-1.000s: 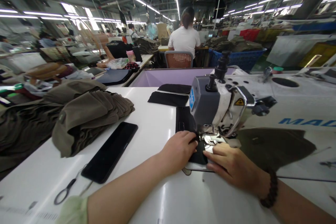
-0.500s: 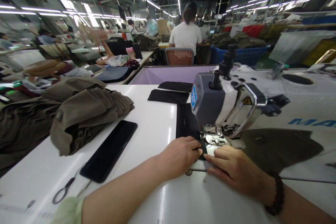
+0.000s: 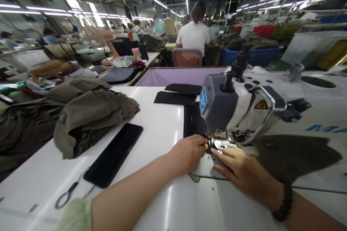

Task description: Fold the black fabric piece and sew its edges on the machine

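A black fabric piece [image 3: 193, 119] lies under the head of the sewing machine [image 3: 221, 97], its near end at the presser foot [image 3: 217, 143]. My left hand [image 3: 189, 153] has its fingers pressed together on the fabric's near end, just left of the foot. To the right, my right hand [image 3: 241, 171] lies low on the machine bed, fingers stretched out and apart. Its index fingertip touches the fabric's end beside my left fingertips. What lies under the left fingers is hidden. A dark bead bracelet circles my right wrist.
Two black fabric strips [image 3: 176, 97] lie behind the work. At left are a phone [image 3: 114, 155] with a ring strap and stacked olive fabric pieces [image 3: 94, 115]. An olive piece [image 3: 295, 155] lies right of the needle area. Beyond a lilac bin [image 3: 181, 75], a person sits, back turned.
The black fabric has fed away from me under the foot, baring more of the metal plate at its near end. Both hands have moved slightly forward with it.
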Tool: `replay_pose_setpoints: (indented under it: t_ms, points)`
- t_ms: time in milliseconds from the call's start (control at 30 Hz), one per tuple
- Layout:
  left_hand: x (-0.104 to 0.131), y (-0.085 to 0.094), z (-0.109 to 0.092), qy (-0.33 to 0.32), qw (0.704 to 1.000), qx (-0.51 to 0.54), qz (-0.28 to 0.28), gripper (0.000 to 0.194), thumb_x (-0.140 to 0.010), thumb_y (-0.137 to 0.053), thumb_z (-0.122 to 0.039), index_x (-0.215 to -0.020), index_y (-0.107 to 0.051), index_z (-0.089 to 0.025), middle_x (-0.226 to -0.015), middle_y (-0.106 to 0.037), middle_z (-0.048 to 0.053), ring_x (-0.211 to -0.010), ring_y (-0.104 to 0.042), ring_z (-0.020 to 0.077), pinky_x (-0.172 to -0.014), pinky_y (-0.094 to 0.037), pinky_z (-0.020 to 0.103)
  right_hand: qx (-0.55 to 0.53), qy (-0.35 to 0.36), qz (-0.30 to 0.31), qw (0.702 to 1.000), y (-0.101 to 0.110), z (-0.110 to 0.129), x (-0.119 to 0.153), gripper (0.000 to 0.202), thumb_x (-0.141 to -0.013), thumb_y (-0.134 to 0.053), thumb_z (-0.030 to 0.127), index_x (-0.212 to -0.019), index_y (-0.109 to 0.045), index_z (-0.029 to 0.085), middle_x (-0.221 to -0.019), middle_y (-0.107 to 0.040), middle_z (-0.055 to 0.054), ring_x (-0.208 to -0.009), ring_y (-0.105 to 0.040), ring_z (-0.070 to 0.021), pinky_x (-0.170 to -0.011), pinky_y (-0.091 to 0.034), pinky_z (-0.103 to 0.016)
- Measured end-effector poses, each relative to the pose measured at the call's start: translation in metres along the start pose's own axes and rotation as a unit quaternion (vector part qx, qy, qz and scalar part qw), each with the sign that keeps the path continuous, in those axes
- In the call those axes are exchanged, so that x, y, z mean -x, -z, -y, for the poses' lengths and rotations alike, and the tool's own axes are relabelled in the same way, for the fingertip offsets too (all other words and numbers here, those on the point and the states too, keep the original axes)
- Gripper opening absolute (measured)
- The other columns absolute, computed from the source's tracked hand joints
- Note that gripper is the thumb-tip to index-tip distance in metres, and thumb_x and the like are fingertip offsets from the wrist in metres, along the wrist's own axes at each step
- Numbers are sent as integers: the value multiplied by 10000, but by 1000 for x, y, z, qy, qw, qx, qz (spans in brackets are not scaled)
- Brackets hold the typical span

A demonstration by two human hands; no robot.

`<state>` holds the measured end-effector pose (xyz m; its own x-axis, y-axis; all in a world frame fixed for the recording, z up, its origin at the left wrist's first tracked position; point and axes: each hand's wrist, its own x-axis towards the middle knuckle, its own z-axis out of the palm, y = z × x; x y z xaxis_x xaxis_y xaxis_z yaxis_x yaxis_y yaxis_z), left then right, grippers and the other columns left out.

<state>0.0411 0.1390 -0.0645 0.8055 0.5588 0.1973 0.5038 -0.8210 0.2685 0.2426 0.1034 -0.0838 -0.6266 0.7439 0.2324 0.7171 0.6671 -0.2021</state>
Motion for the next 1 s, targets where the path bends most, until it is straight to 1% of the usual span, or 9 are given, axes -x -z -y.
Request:
replay_pose_setpoints:
  t_ms: [100,200,300,467,600,767,933,1000]
  points:
    - [-3,0,0,22,1000,-4,-3,136,-860,-479,-105,-942,-579,-62,-1021,-538,86,-1008,-471,197,-924,-390,266,4,10,-19,1000,1,1,-1,301,-876,-412,313,-1105,-521,150,-842,-606,-49,-756,-585,-191,-649,-488,-335]
    - [-4,-3,2,38,999,-9,-7,138,-853,-494,-111,-960,-571,-70,-1030,-534,80,-1007,-472,196,-913,-402,267,8,16,-33,999,2,2,-2,281,-875,-410,307,-1066,-539,146,-827,-606,-51,-738,-586,-191,-628,-495,-331]
    - [-5,-6,4,38,999,-24,-18,151,-849,-498,-116,-976,-565,-69,-1032,-534,84,-996,-479,200,-892,-422,272,13,16,-29,999,3,3,-1,276,-870,-418,308,-1065,-538,155,-828,-607,-49,-729,-586,-192,-611,-498,-326]
    - [-5,-7,5,34,999,-30,-26,149,-847,-497,-116,-973,-565,-74,-1029,-534,90,-1009,-476,203,-875,-435,270,15,11,-20,1000,3,2,-1,291,-868,-420,313,-1083,-531,150,-852,-606,-56,-756,-584,-200,-637,-502,-340]
    - [-5,-8,6,42,999,-26,-23,129,-849,-493,-125,-947,-565,-81,-1013,-534,93,-1013,-474,208,-881,-432,282,13,11,-16,1000,2,2,-1,295,-874,-410,320,-1084,-533,154,-857,-607,-56,-758,-583,-196,-635,-502,-337]
    - [-6,-7,6,38,998,-29,-31,138,-854,-479,-127,-943,-571,-76,-979,-540,96,-1027,-467,219,-896,-422,282,18,3,-12,1000,2,2,0,290,-861,-441,314,-1086,-538,158,-855,-607,-56,-755,-584,-190,-643,-498,-322]
    - [-6,-6,6,39,998,-29,-26,166,-856,-486,-133,-980,-573,-64,-1032,-532,100,-1014,-472,216,-879,-435,279,13,2,-5,1000,3,1,0,293,-866,-437,316,-1092,-544,163,-864,-607,-65,-762,-583,-177,-686,-482,-308]
    - [-5,-6,6,37,999,-28,-24,187,-858,-481,-128,-1006,-565,-50,-1047,-527,104,-1029,-460,216,-902,-420,280,10,3,0,1000,2,0,0,297,-876,-419,325,-1092,-544,163,-870,-607,-70,-771,-581,-174,-694,-476,-302]
